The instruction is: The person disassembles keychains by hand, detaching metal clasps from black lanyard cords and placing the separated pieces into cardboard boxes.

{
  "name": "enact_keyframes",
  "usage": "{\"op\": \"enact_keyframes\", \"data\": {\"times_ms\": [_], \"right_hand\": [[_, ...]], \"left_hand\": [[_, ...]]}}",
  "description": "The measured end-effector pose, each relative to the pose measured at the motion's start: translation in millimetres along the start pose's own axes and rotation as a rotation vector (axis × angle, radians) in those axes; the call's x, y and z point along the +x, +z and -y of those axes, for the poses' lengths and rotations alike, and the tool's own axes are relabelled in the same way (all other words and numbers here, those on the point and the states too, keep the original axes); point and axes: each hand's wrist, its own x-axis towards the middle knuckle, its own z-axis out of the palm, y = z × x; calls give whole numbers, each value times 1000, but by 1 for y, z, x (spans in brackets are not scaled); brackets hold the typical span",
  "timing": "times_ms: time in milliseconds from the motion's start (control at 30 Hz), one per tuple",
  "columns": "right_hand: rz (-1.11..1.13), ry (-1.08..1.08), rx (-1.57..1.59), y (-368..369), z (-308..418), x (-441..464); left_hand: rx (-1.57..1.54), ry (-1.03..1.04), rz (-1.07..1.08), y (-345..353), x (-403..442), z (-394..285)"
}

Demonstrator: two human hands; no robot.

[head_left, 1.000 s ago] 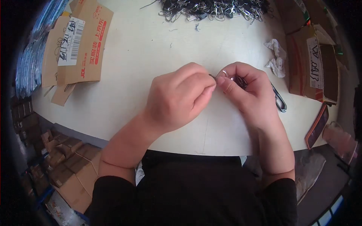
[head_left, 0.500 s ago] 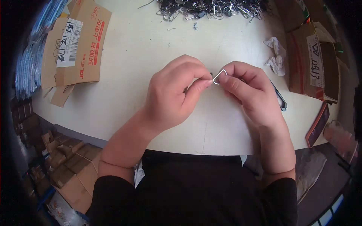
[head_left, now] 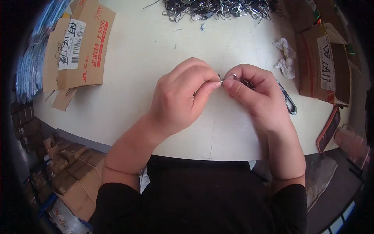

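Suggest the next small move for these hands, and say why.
Probably the left hand should gently work the small part it pinches against the silver metal piece, since the right hand grips that piece and the two pinches nearly meet. Whether the parts are already joined is too small to tell.

The metal piece (head_left: 235, 76) is gleaming, smooth and silver. The pale tabletop (head_left: 136, 50) is looking smooth. At its far edge, clips (head_left: 222, 9) are showing glossy metal beside black cloth-like straps (head_left: 187, 5). Toward its left edge, a cardboard box (head_left: 91, 74) is appearing matt; near its right edge, crumpled paper (head_left: 286, 69) is looking rough.
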Motion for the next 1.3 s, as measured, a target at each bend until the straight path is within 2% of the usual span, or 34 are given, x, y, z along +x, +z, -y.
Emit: {"op": "enact_keyframes", "data": {"times_ms": [500, 900, 1300], "right_hand": [[-50, -45, 16, 0, 1, -1], [-35, -95, -135, 1, 2, -1], [-73, -45, -116, 5, 4, -2]], "left_hand": [[-29, 13, 45, -3, 1, 2], [89, 50, 154, -5, 1, 2], [227, 48, 71, 3, -4, -3]]}}
